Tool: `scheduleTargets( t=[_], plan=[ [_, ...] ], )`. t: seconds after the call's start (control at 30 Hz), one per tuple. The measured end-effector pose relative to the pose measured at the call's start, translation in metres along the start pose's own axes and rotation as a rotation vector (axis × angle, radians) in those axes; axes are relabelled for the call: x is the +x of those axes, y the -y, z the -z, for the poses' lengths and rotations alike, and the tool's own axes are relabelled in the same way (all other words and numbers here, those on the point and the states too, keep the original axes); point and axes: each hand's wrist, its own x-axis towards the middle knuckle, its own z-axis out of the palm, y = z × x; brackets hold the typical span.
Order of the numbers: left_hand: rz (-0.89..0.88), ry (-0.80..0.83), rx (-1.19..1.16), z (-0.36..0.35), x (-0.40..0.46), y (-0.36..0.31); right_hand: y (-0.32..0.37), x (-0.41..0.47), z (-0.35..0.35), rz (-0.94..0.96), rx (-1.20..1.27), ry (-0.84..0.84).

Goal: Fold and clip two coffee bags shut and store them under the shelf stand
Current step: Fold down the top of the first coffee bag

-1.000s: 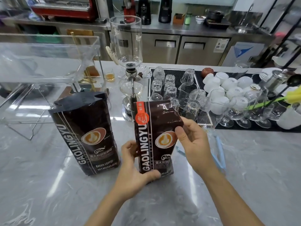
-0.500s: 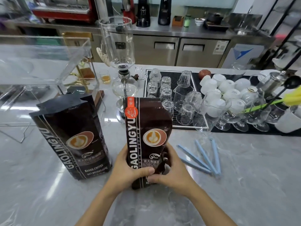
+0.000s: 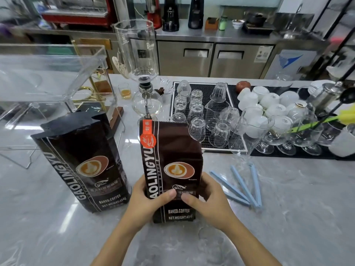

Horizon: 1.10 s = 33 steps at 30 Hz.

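Head view shows me standing the brown coffee bag (image 3: pixel 172 166) upright on the desk (image 3: pixel 288 217), my left hand (image 3: pixel 146 200) and right hand (image 3: pixel 209 200) both wrapped round its lower half, thumbs on the front. The black coffee bag (image 3: pixel 82 166) stands apart to the left, its top open and crumpled. To do this step well, I judge I should settle the beans, press out the air, then flatten the top and roll it down in even folds before reaching for one of the blue clips (image 3: pixel 244 187) lying just to the right. The clear shelf stand (image 3: pixel 57 77) runs off the left edge, and my fingers behind the bag are hidden.
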Motion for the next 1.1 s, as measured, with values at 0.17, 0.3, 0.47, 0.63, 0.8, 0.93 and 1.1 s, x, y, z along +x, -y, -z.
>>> scheduleTargets(
  t=[0.17,0.3,0.47,0.63,0.8,0.93,1.1],
  plan=[
    [-0.081,0.024,0.033,-0.003,0.000,-0.019,0.022,-0.001,-0.005,0.081,0.106,-0.071],
    [-0.134,0.015,0.024,-0.002,-0.002,-0.031,0.033,-0.002,-0.010,0.137,0.116,-0.012],
    [-0.217,-0.024,0.013,-0.012,-0.012,-0.033,0.035,-0.012,-0.032,0.119,0.156,0.074],
    [-0.279,-0.077,0.018,-0.015,-0.020,-0.044,0.045,-0.020,-0.032,0.177,0.215,0.089],
    [-0.338,0.006,0.080,-0.016,-0.016,-0.050,0.044,-0.020,-0.031,0.172,0.228,0.098],
    [-0.239,0.007,0.072,-0.007,-0.020,-0.028,0.029,-0.021,-0.024,0.104,0.139,0.100],
    [-0.212,-0.167,0.076,0.000,-0.026,-0.013,0.012,-0.032,-0.018,0.160,0.095,-0.155]
  ],
)
